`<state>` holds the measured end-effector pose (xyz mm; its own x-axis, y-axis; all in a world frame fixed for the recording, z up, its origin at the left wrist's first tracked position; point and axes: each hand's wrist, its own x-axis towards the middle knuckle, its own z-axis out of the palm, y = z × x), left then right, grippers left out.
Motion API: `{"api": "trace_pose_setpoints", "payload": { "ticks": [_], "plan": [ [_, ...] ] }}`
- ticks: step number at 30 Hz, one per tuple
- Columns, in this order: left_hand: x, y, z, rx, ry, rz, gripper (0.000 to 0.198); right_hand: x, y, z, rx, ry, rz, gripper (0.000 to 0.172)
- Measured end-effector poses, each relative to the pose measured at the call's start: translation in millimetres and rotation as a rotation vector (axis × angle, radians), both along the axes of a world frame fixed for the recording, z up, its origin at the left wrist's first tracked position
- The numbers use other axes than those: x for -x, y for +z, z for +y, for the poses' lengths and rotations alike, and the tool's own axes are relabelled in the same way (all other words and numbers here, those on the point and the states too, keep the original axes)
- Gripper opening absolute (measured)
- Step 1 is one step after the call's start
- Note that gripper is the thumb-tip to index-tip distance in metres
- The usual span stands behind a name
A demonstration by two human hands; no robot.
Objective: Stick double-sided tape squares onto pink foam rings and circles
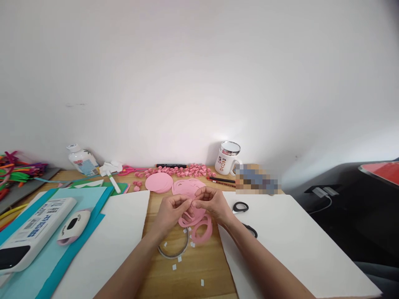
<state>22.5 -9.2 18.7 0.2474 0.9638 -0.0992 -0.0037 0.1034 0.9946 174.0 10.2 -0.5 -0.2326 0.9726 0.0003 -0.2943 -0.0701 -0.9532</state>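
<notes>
My left hand [174, 209] and my right hand [213, 203] meet above the middle of the table, fingertips almost touching. Both are closed in a pinch on a pink paper strip [202, 230], whose curled loops show below the fingers. The pinched end is mostly hidden by my fingers. Just behind my hands lie pink paper spirals [187, 187], beside a stack of pink paper circles [158, 182]. Below the hands, a roll of tape [173, 256] lies flat among several small white paper bits [174, 267].
Small rolled pink paper roses [174, 171] line the wall near a marker [171, 165]. A lidless mug [229, 158] stands behind pencils [222, 180]. Black-handled scissors [241, 207] lie by my right forearm. White board [299, 241] covers the right; a bottle [82, 160] leans back left.
</notes>
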Motion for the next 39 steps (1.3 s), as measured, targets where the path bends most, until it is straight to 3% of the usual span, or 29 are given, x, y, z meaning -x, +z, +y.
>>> {"api": "trace_pose_setpoints", "payload": {
  "ticks": [14, 23, 29, 33, 39],
  "plan": [
    [2, 1.3, -2, 0.022, -0.133, 0.004, 0.031, -3, 0.5, -2, -0.073, 0.121, -0.125, 0.04],
    [2, 6.4, -6, 0.04, -0.238, 0.032, 0.031, -1, 3.4, -6, -0.095, 0.243, -0.067, 0.043],
    [3, 5.7, -7, 0.08, -0.28, 0.013, 0.033, 1, 3.7, -11, -0.118, 0.242, -0.125, 0.049],
    [1, 5.6, -7, 0.089, -0.235, 0.003, 0.029, 7, 2.6, -12, -0.112, 0.194, -0.1, 0.047],
    [-3, 6.5, -5, -0.048, -0.001, -0.024, 0.028, 9, 6.1, -10, -0.177, 0.145, -0.042, 0.028]
  ]
}}
